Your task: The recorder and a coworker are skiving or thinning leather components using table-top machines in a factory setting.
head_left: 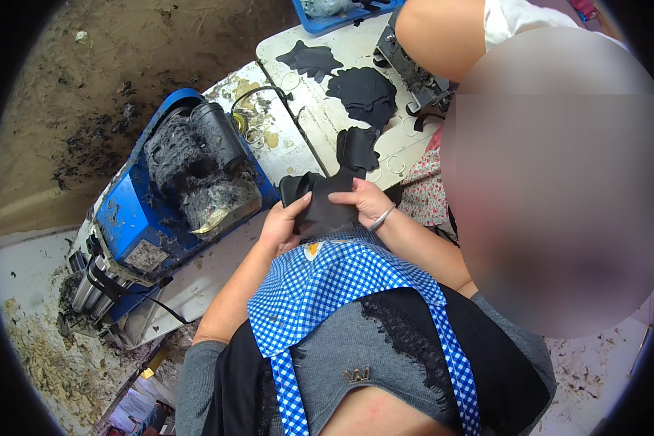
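Both my hands hold one black leather piece [321, 206] just above my blue checked apron [341, 280]. My left hand [282, 224] grips its left edge, thumb on top. My right hand [365, 199], with a thin bangle on the wrist, pinches the right side. The piece is folded or curved, and its upper part runs toward another black piece [357, 147] lying on the white table [320, 127].
A dirty blue machine [142, 218] caked with dark fluff stands to my left. More black cut pieces [363, 91] and small rings lie on the table. A blue tray [327, 18] sits at the far edge. Another person's arm [436, 33] reaches over a metal device at the upper right.
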{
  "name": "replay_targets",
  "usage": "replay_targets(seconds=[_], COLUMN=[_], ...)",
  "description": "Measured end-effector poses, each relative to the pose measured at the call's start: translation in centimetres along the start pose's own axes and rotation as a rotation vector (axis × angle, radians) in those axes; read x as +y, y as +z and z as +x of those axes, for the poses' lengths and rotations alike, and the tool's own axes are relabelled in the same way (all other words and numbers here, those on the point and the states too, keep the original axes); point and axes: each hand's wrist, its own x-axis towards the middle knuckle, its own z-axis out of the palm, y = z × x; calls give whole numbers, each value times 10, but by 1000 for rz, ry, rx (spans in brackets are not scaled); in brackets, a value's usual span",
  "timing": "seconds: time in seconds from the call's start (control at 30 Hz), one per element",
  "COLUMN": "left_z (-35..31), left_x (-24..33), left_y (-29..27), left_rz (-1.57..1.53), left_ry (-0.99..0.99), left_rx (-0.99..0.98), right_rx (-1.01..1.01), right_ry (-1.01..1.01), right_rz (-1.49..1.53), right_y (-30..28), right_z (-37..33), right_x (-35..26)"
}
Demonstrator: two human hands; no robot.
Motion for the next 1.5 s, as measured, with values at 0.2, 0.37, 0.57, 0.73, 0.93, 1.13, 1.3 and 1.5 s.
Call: replay_targets(seconds=[0.2,0.37,0.57,0.73,0.93,1.13,1.3,1.5], left_z=[-2,8,18,16,12,17,8,7], left_x=[3,-7,-16,-19,-15,-12,-8,-6], left_y=[0,-1,-6,2,2,-16,-1,6], left_rz=[122,57,127,162,82,55,30,99], left_ry=[178,219,244,171,103,-9,-40,101], left_rx=[148,122,373,30,68,135,67,73], right_rx=[-119,-189,-322,-138,9,433,146,259], right_ry=[114,175,51,308,70,-1047,-947,-806], right_rz=[239,259,401,197,-37,-1476,-1873,-1159], right_y=[-3,7,7,-8,-17,-61,-81,-69], right_z=[-18,-17,-16,5,12,40,39,41], right_x=[-22,-12,-13,7,5,-35,-19,-5])
